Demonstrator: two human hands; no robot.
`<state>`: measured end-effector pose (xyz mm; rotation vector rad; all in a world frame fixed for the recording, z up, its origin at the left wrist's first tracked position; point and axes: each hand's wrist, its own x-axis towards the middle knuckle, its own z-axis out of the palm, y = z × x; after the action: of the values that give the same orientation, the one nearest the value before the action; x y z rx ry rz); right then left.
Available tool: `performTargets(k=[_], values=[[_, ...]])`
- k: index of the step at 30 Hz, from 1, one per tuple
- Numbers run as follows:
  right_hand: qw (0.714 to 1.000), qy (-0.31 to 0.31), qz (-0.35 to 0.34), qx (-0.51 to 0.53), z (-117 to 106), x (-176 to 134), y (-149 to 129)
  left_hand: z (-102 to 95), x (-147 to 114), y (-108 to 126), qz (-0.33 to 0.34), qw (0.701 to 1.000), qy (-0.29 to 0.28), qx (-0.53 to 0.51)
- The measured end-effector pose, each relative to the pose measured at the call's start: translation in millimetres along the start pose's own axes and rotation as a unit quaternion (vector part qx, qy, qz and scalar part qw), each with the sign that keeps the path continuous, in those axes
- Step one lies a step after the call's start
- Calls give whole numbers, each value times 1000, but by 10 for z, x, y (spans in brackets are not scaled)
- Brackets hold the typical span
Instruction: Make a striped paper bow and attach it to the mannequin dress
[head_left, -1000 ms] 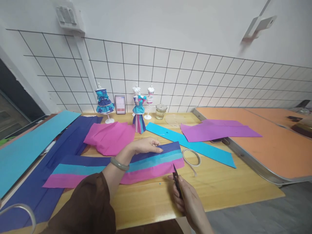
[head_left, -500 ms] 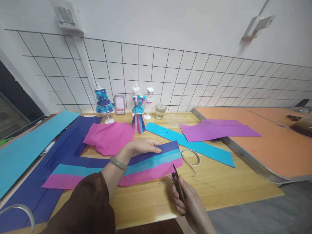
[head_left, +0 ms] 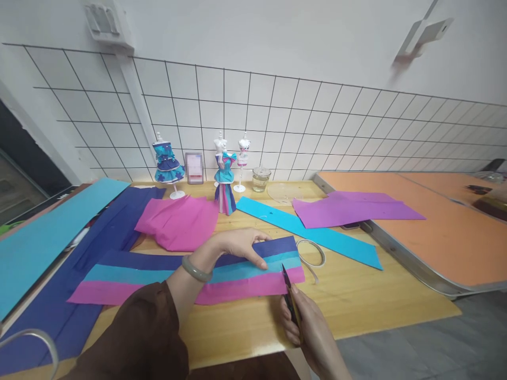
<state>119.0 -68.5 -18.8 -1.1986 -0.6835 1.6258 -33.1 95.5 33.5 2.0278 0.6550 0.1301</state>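
Note:
A long strip (head_left: pixel 245 282) of crepe-like paper, striped dark blue, light blue and pink, lies across the wooden table. My left hand (head_left: pixel 241 246) grips its upper edge near the right end, thumb on top and the other fingers partly hidden behind. Under my wrist and sleeve, part of the strip is covered. My right hand (head_left: pixel 301 322) is closed around small dark thread snips (head_left: pixel 290 298). Their pointed blades rise over the pink band close to the strip's right end; I cannot tell whether they are cutting.
Double-sided tape roll (head_left: pixel 311 253) lies right of the strip. Behind are a blue sheet (head_left: pixel 336 245), purple sheet (head_left: pixel 348 209), pink sheet (head_left: pixel 178 224), a glass (head_left: pixel 261 180), a phone (head_left: pixel 194 168) and several mini dress forms (head_left: pixel 168 163). An orange board (head_left: pixel 435 232) borders the right.
The strip's right end has come down and slightly right, lying flatter. My left hand has shifted the same way, its thumb lower. The snips' blades now overlap the strip.

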Motion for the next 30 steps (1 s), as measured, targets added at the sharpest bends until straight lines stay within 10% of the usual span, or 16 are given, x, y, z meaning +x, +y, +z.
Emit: performTargets(k=[30], values=[[994, 68, -69, -54, -56, 102, 139, 66, 45, -19, 18, 998, -41, -38]])
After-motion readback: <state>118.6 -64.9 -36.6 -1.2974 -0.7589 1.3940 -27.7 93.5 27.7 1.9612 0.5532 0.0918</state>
